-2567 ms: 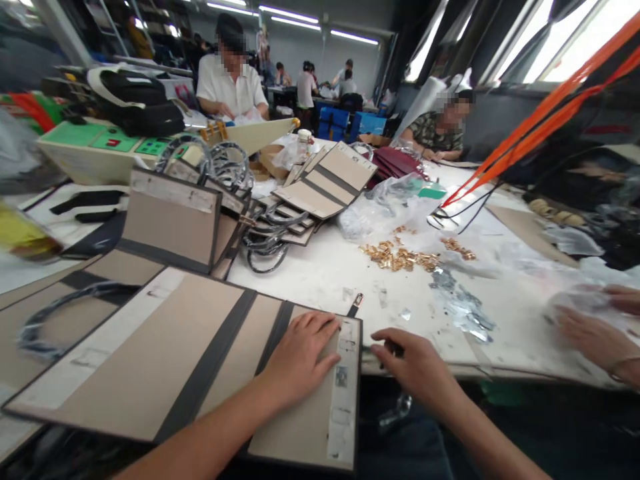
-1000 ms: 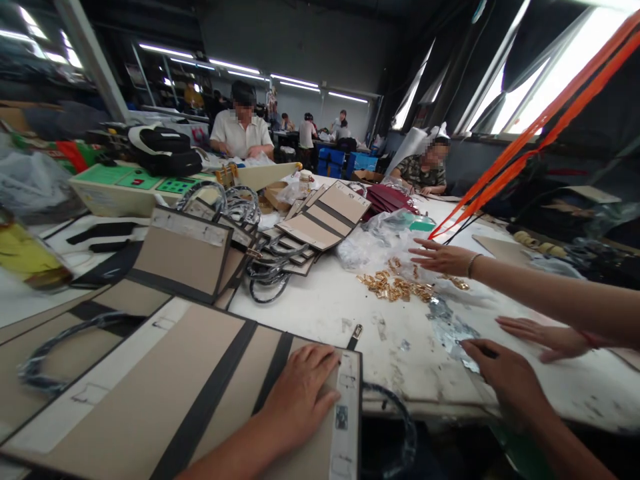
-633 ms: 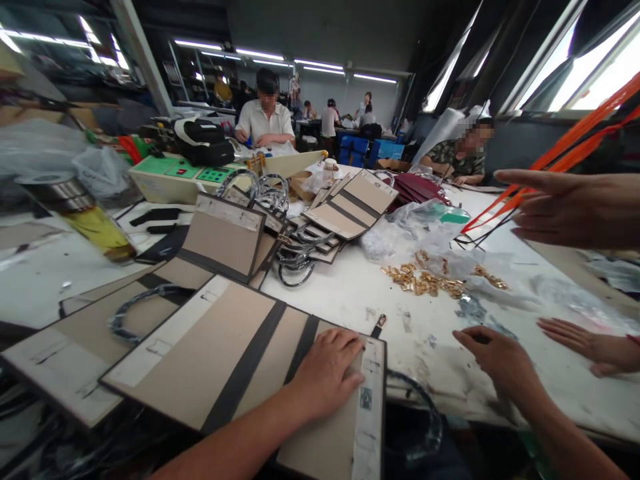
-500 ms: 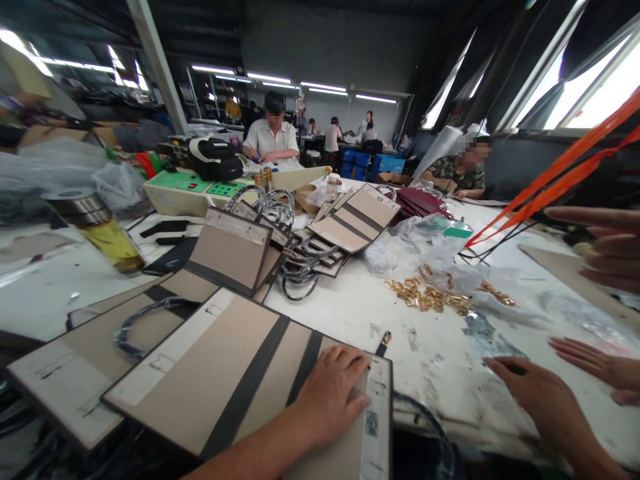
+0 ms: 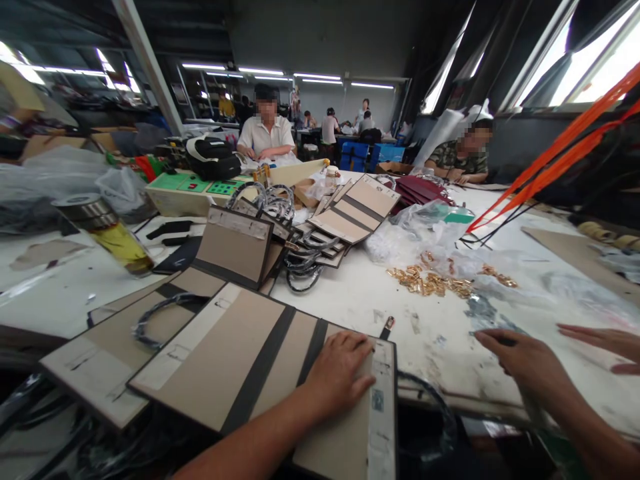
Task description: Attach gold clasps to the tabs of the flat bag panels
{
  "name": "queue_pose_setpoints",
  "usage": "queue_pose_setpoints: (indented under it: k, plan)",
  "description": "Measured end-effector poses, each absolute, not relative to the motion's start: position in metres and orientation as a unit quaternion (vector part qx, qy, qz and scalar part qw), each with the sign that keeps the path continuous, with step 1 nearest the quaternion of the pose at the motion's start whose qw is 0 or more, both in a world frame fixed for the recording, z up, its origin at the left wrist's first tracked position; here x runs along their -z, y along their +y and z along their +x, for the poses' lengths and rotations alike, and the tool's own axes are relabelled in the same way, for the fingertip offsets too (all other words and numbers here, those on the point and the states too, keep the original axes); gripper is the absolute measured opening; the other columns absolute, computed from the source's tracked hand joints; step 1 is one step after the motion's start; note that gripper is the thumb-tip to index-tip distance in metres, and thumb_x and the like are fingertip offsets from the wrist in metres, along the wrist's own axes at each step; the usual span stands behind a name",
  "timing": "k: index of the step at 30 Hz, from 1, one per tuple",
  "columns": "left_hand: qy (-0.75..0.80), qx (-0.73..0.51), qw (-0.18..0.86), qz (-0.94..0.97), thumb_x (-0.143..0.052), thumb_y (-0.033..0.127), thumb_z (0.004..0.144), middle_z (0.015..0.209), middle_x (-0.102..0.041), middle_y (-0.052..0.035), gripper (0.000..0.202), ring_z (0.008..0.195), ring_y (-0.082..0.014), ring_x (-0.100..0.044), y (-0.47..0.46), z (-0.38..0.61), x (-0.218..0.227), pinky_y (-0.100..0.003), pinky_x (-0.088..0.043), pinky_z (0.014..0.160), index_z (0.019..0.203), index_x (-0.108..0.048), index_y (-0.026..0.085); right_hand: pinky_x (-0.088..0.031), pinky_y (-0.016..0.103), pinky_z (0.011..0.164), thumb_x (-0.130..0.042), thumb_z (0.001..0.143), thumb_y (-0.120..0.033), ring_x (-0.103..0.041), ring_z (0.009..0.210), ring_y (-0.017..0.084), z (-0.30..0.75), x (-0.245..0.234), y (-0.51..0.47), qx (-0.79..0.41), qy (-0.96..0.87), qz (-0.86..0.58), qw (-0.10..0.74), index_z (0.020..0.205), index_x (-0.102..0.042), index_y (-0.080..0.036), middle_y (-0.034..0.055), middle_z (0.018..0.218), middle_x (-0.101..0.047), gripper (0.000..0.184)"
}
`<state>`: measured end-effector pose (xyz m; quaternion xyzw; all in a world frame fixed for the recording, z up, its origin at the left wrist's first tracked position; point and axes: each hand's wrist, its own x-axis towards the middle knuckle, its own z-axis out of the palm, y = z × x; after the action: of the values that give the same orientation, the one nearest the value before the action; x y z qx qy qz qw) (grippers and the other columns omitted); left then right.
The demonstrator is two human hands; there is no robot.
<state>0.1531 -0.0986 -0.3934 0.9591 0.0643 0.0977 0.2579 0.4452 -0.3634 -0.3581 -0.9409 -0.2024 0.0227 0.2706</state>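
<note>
Hands on a flat bag panel

Left hand presses flat, fingers spread, on the tan bag panel; right hand rests open beyond it, holding nothing, brass fittings unfitted ahead of its fingertips.

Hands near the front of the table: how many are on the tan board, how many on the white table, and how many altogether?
Hands on the tan board: 1, the left hand
Hands on the white table: 2, the right hand and a co-worker's hand
Total: 3
</note>
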Motion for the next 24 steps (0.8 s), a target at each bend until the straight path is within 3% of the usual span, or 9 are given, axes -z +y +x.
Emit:
queue_pose_setpoints:
  k: [5, 8, 12, 18, 24]
  plan:
    - [0.065, -0.096, 0.255, 0.960, -0.075, 0.037, 0.093, 0.151, -0.056, -0.0055, 0.064, 0.140, -0.0290, -0.046, -0.100, 0.153, 0.391, -0.049, -0.035, 0.123, 0.151, -0.051, 0.028, -0.041, 0.031, 0.051, -0.059, 0.080, -0.064, -0.057, 0.048, 0.019, 0.392, 0.344, -0.314, -0.209, -0.222, -0.895, 0.326, 0.098, -0.082, -0.017, 0.0016, 0.051, -0.061, 0.055]
    - [0.063, -0.102, 0.251, 0.961, -0.074, 0.037, 0.094, 0.151, -0.056, -0.0059, 0.063, 0.140, -0.0292, -0.046, -0.100, 0.152, 0.390, -0.049, -0.034, 0.123, 0.151, -0.051, 0.027, -0.040, 0.028, 0.052, -0.061, 0.083, -0.062, -0.057, 0.052, 0.017, 0.349, 0.345, -0.280, -0.271, -0.264, -0.851, 0.364, 0.092, -0.082, -0.018, 0.0011, 0.057, -0.066, 0.049]
    - [0.058, -0.107, 0.257, 0.959, -0.073, 0.039, 0.094, 0.151, -0.056, -0.0063, 0.061, 0.140, -0.0292, -0.046, -0.100, 0.150, 0.391, -0.049, -0.035, 0.122, 0.150, -0.052, 0.027, -0.048, 0.029, 0.070, -0.060, 0.086, -0.054, -0.070, 0.078, 0.023, 0.316, 0.359, -0.250, -0.281, -0.346, -0.823, 0.353, 0.082, -0.082, -0.021, 0.0030, 0.079, -0.079, 0.040]
    - [0.063, -0.107, 0.261, 0.957, -0.073, 0.041, 0.093, 0.151, -0.056, -0.0067, 0.061, 0.140, -0.0305, -0.046, -0.100, 0.147, 0.393, -0.051, -0.034, 0.122, 0.149, -0.052, 0.027, -0.049, 0.034, 0.084, -0.056, 0.089, -0.053, -0.072, 0.092, 0.028, 0.314, 0.372, -0.243, -0.251, -0.370, -0.834, 0.324, 0.089, -0.083, -0.023, 0.0053, 0.094, -0.082, 0.041]
    - [0.061, -0.114, 0.283, 0.950, -0.070, 0.052, 0.094, 0.150, -0.057, -0.0056, 0.060, 0.139, -0.0304, -0.047, -0.101, 0.140, 0.398, -0.049, -0.034, 0.122, 0.147, -0.051, 0.031, -0.050, 0.034, 0.077, -0.053, 0.088, -0.061, -0.073, 0.084, 0.029, 0.314, 0.395, -0.245, -0.207, -0.370, -0.858, 0.291, 0.081, -0.079, -0.027, 0.0042, 0.085, -0.081, 0.043]
